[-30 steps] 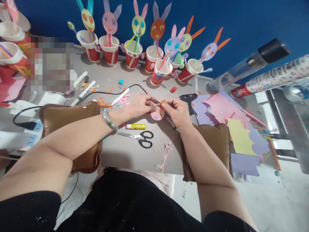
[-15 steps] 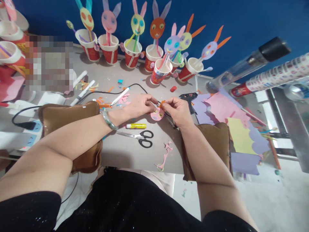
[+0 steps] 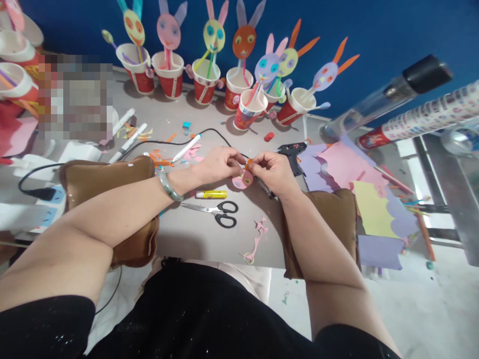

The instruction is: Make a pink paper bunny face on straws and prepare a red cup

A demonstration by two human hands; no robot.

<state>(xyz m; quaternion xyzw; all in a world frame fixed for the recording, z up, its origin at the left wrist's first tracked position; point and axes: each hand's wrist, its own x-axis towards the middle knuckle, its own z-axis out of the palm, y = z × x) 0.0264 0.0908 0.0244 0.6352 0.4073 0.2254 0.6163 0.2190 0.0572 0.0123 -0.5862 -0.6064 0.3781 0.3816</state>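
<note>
A round pink paper face with drawn eyes is held just above the table between my two hands. My left hand pinches its upper left edge. With thumb and fingertips closed, my right hand grips a small orange paper piece at the face's top edge; whether the two are stuck together I cannot tell. A yellow glue stick and black-handled scissors lie below the hands. Just beyond my right hand is a black glue gun.
Red paper cups with rabbit faces on straws line the blue wall. A white marker and a black cable lie left of the hands. Brown cushions sit under both forearms. Coloured paper sheets are at right, pink scraps in front.
The pink face has shifted slightly down and left and turned a little. The orange piece has moved slightly with my right fingertips. Both hands keep nearly the same place.
</note>
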